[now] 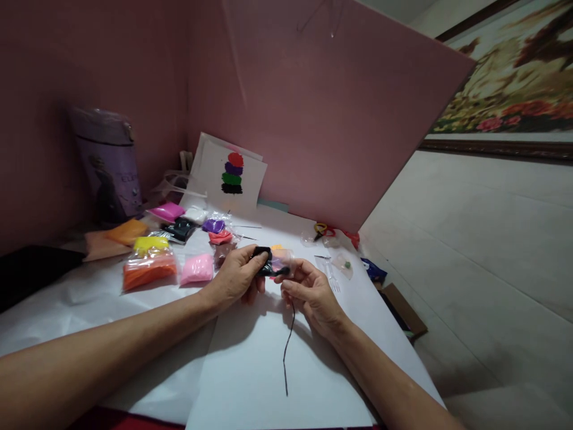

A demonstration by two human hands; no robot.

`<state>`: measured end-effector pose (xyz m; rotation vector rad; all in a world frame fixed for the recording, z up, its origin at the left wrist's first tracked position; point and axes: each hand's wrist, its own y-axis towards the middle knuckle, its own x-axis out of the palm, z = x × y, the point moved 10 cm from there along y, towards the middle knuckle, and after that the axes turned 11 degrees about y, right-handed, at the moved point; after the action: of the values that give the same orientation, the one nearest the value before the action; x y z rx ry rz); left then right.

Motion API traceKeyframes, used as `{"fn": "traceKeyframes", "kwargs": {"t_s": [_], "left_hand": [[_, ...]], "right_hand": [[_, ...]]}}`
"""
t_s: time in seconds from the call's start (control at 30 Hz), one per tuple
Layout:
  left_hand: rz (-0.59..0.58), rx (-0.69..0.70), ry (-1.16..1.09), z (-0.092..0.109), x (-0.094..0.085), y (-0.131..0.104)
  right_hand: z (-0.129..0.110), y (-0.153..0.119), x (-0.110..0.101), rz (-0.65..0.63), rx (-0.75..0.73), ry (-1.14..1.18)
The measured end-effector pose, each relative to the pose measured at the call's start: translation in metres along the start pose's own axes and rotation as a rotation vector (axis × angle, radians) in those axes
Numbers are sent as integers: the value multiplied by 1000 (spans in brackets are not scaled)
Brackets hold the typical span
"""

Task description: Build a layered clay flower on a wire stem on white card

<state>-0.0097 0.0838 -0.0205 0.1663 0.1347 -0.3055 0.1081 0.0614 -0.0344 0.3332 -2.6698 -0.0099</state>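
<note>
My left hand (237, 275) is closed on a small clear bag with black material (263, 266) inside, held above the white paper. The bag's clear end reaches toward my right hand (311, 292), whose thumb and fingers are bent together by a dark lump (282, 272) at that end. Whether the fingers grip the lump or the bag is too small to tell. Below my right hand a thin black strand (285, 358) runs down over the white sheet (250, 370); its upper end is hidden at the fingers.
Bags of orange (150, 272), pink (197, 269), yellow (151, 245) and purple (213, 226) material lie left. Behind them stand a purple container (107, 167) and a painted card (233, 173). Yellow-and-red-handled scissors (320, 230) and a clear fork (333, 278) lie right.
</note>
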Motion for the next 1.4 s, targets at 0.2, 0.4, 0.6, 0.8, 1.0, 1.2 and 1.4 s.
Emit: {"fn": "traceKeyframes", "kwargs": {"t_s": [0.2, 0.4, 0.6, 0.8, 1.0, 1.2, 1.4], "left_hand": [[-44, -29, -9, -2, 4, -1], [-80, 25, 71, 3, 10, -5], [-75, 62, 142, 8, 11, -8], [-38, 40, 125, 3, 4, -3], [-44, -13, 59, -1, 0, 0], [-76, -32, 62, -4, 3, -1], [-116, -67, 73, -6, 7, -1]], "right_hand": [[0, 0, 6, -113, 72, -19], [11, -3, 3, -120, 180, -66], [9, 3, 1, -102, 95, -92], [-7, 8, -12, -15, -58, -157], [-6, 6, -9, -40, 16, -90], [1, 4, -6, -97, 92, -152], [-6, 4, 0, -119, 0, -313]]}}
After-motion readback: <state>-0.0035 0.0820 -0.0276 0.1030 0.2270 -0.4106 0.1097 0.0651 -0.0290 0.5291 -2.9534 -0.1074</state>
